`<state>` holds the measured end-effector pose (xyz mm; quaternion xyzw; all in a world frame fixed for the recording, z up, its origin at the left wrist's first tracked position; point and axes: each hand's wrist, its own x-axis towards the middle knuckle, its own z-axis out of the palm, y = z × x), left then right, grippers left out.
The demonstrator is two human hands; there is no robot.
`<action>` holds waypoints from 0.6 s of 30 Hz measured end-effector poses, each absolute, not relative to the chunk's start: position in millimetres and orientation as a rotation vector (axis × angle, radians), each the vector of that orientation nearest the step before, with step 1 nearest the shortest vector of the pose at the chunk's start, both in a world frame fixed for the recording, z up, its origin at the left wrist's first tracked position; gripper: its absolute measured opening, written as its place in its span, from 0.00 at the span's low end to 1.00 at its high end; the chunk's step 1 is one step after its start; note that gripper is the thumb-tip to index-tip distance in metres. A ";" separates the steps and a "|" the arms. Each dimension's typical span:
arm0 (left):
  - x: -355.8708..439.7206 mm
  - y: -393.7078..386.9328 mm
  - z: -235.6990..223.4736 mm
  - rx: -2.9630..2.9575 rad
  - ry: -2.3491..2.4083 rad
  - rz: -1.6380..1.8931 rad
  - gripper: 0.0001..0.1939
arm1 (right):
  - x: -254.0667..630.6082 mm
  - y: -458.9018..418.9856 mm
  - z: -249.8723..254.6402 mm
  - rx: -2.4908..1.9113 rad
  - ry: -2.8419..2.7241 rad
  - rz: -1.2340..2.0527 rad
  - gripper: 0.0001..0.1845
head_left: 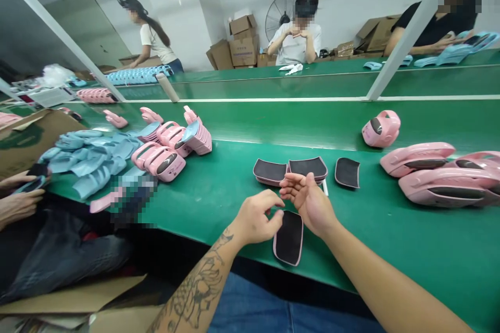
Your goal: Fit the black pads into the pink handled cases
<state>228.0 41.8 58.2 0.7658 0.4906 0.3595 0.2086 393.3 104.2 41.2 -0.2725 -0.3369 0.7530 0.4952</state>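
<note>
Work is judged to be partway through, with pieces set out singly and in piles. A near pad (pixel 288 242), black-faced and pink-rimmed, is laid on the green table (pixel 242 161) close to its edge, below and between the hands, and is taken to be the piece being dealt with. Beyond it, similar pads are gathered in a left stack (pixel 269 171) and a right stack (pixel 308 167), set side by side; a lone pad (pixel 347 173) is placed just right of these. None of them is seen fitted to anything, so the stacks may be counted as left to be used, though whether any pad is finished cannot be told. Farther right, pink shells (pixel 441 187) are grouped; these look more fully assembled, but their readiness cannot be confirmed.

The left hand (pixel 258 218) is held at the near pad's upper left, back upward, with its fingers loosely curled; a gap is left between thumb and forefinger, and nothing is seen gripped. The right hand (pixel 312 205) is raised opposite, palm turned inward, its fingers slightly bent and parted from the thumb, with nothing visibly held. Its fingertips are seen against the stacks, but whether they are touched cannot be told.
</note>
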 end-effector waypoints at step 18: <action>242.3 59.2 53.6 2.160 1.338 0.393 0.11 | 427.4 126.4 60.4 -0.613 -0.846 1.521 0.23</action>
